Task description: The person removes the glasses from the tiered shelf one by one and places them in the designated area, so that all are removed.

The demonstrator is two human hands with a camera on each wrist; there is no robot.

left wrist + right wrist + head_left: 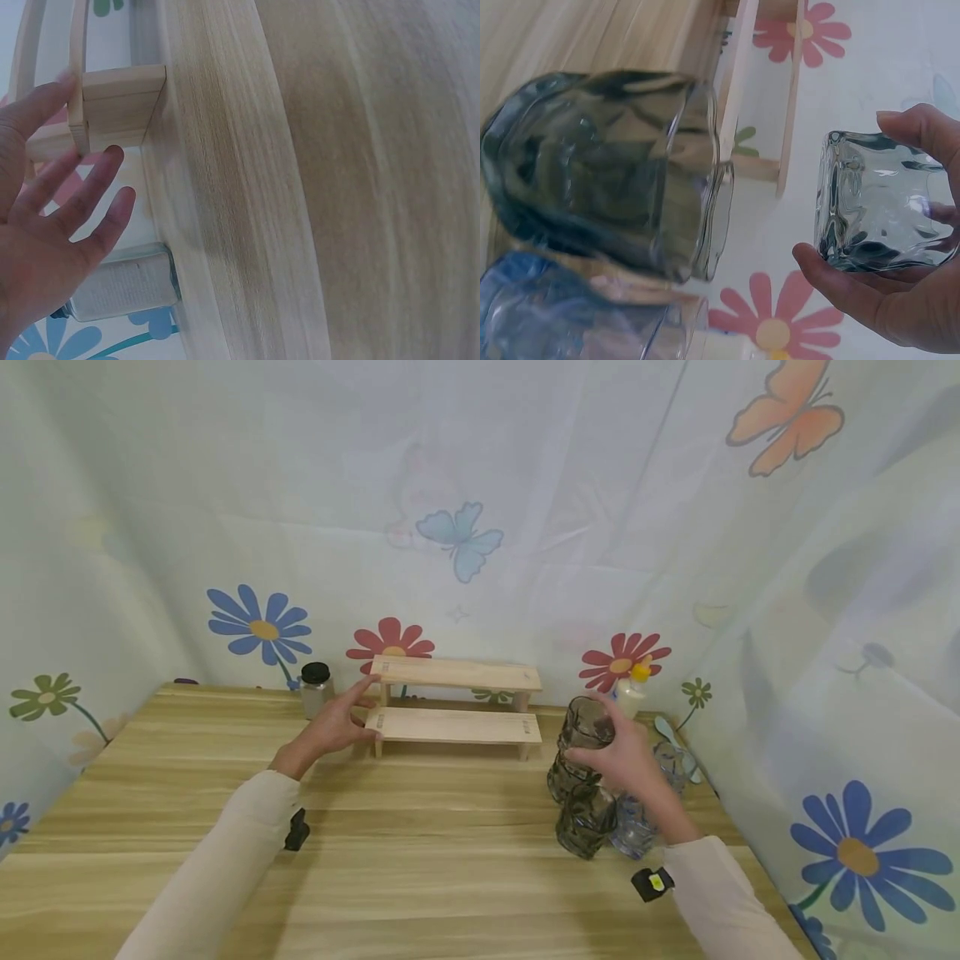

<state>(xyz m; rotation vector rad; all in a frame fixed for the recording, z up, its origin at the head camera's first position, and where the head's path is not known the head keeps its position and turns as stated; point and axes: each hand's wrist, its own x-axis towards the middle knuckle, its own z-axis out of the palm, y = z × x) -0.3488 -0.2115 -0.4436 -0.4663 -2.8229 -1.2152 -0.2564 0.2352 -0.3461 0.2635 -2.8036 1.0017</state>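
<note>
My right hand grips a grey tinted glass with a wavy wall, thumb on one side and fingers on the other. In the right wrist view the held glass is apart from a standing grey glass. Two grey glasses, one behind and one in front, stand below that hand. My left hand is at the left end of a two-tier wooden rack. Its thumb touches the lower board, and the other fingers spread loosely beside the rack's end.
Blue tinted glasses stand right of the grey ones, partly behind the right arm. A white bottle with a yellow cap and a pale blue spoon are farther back. Left of the rack stands a black-lidded jar. A patterned curtain borders the table.
</note>
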